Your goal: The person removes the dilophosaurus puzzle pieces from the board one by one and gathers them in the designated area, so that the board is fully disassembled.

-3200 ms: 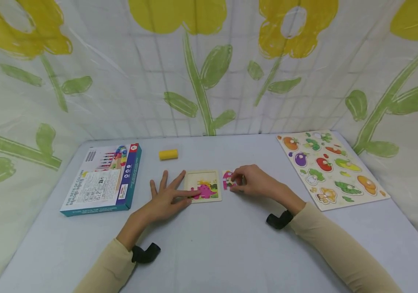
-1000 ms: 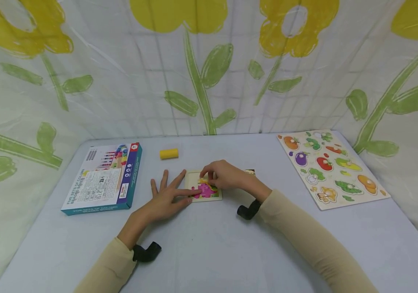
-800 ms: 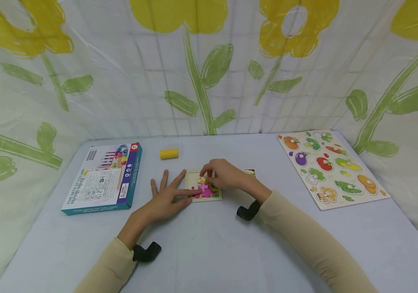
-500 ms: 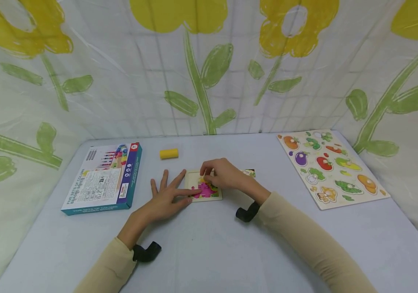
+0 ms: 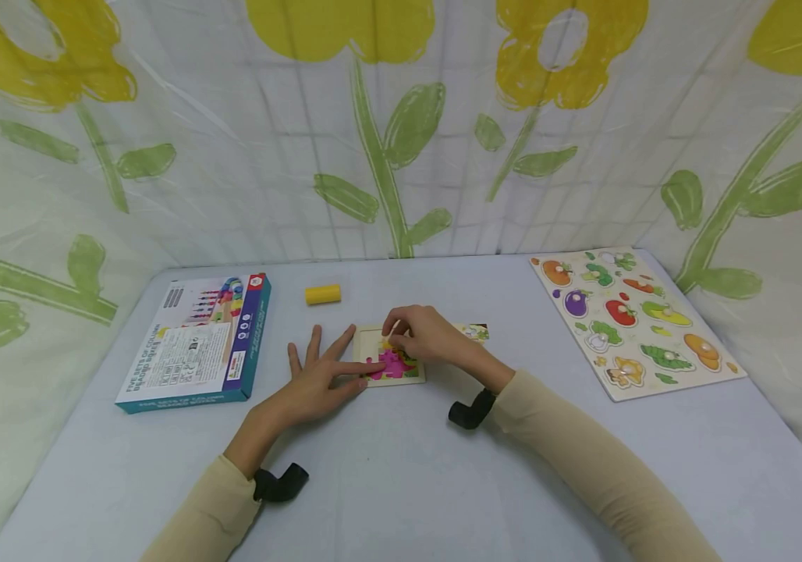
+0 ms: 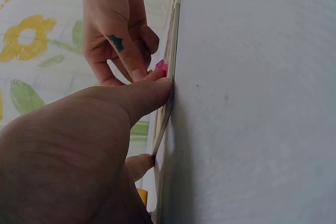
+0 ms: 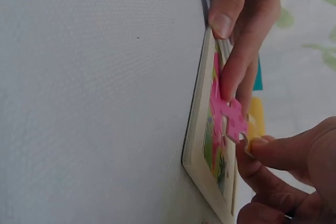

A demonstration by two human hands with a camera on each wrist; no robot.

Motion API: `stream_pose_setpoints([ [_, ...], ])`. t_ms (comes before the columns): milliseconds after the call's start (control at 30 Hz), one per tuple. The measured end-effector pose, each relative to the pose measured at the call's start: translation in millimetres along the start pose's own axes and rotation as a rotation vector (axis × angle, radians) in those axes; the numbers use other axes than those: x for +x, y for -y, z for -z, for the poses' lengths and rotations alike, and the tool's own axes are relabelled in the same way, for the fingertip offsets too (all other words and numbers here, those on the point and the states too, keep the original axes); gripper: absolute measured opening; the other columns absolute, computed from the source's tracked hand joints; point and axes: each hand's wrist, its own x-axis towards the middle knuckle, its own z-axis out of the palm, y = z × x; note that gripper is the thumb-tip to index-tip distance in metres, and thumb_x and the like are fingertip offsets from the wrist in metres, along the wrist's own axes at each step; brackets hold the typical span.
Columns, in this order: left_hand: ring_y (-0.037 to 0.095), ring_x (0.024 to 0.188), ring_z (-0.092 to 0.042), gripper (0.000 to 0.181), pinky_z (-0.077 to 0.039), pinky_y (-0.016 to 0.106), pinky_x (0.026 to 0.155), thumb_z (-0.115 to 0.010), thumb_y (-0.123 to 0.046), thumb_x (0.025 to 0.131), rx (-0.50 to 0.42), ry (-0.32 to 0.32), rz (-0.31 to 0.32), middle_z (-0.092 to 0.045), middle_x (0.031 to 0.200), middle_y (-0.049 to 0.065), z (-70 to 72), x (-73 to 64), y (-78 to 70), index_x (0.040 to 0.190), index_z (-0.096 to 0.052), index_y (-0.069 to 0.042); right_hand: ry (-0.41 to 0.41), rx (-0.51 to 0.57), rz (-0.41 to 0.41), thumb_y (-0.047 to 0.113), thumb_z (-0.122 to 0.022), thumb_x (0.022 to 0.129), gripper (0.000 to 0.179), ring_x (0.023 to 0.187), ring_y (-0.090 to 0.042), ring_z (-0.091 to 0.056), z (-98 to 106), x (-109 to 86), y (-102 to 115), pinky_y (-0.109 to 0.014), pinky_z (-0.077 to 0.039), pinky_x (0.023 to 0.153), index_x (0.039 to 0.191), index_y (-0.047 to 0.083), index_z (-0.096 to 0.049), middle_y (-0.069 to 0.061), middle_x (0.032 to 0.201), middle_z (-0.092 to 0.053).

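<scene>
A small wooden jigsaw tray (image 5: 357,343) lies mid-table, with pink dinosaur pieces (image 5: 395,367) in its lower part. My left hand (image 5: 313,393) rests spread at its left side; its index fingertip presses on the pink pieces and its thumb touches the tray's near edge. Over the tray, my right hand (image 5: 425,336) pinches a jigsaw piece (image 7: 237,121) between thumb and index finger. In the right wrist view that pink piece with a yellow edge stands tilted up from the tray, right beside the left index fingertip. The right fingers hide the tray's upper right part.
Beyond the right wrist lies a printed puzzle part (image 5: 475,332), partly hidden. A boxed set (image 5: 193,343) sits at the left, a yellow cylinder (image 5: 322,294) behind the tray. At the right is a vegetable puzzle board (image 5: 661,332). A flowered curtain (image 5: 457,172) hangs at the table's back edge.
From beside the printed part at the right, my right hand has moved left over the tray. During the last second it shifts only slightly there. My left hand stays in place.
</scene>
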Motion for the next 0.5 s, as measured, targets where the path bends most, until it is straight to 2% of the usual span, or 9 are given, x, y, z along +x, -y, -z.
stream_pose_setpoints([
  [200,0.060,0.158,0.022,0.033,0.026,0.084,0.111,-0.064,-0.039,0.105,-0.016,-0.004,-0.025,-0.013,0.180,0.013,-1.1,0.9,1.2,0.136,-0.072,-0.041,-0.007,0.035,-0.039,0.012,-0.063,0.105,0.014,0.098,-0.019,-0.073,2.1,-1.6,-2.9,-0.028,-0.056,0.078,0.116,0.011,-0.072,-0.010,0.112,-0.080],
  [367,0.060,0.158,0.022,0.034,0.026,0.084,0.112,-0.063,-0.039,0.105,-0.003,0.003,-0.016,-0.012,0.180,0.014,-0.8,1.2,0.3,0.138,-0.070,-0.043,-0.026,0.071,-0.045,0.014,-0.063,0.106,0.014,0.081,-0.017,-0.070,13.8,-9.5,-5.1,-0.027,-0.055,0.063,0.117,0.011,-0.070,-0.013,0.114,-0.078],
  [433,0.059,0.159,0.022,0.034,0.026,0.083,0.112,-0.063,-0.038,0.106,0.008,0.009,-0.005,-0.011,0.181,0.012,-0.1,1.2,-0.2,0.139,-0.070,-0.042,-0.040,0.071,-0.038,0.014,-0.063,0.106,0.013,0.077,-0.015,-0.068,20.0,-15.4,-6.1,-0.027,-0.055,0.062,0.116,0.010,-0.070,-0.013,0.114,-0.079],
  [500,0.059,0.159,0.022,0.034,0.026,0.083,0.113,-0.063,-0.038,0.106,0.010,0.009,-0.001,-0.011,0.181,0.012,0.9,1.2,-1.1,0.138,-0.070,-0.042,-0.062,0.062,-0.030,0.013,-0.064,0.105,0.013,0.078,-0.014,-0.068,26.2,-22.3,-7.7,-0.026,-0.054,0.067,0.115,0.009,-0.071,-0.013,0.112,-0.079],
])
